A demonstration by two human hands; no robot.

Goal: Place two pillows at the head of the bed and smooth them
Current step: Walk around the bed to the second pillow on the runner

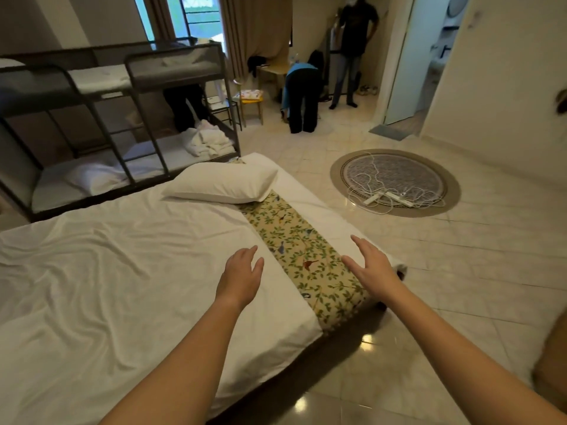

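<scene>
Across the room's middle: bed [129,271], white sheet, floral runner [306,256]. One pillow [221,187], far end, overlapping runner; likely light, soft, yielding, best gripped at both short ends. Left hand [241,276], right hand [372,265]: spread, empty, above bed.

one plump white pillow [221,184] lies flat across the bed's [92,271] far end.

a dark bunk bed [122,96], a round rug [395,182] with white cables [389,197], a yellow stool [251,108].
</scene>
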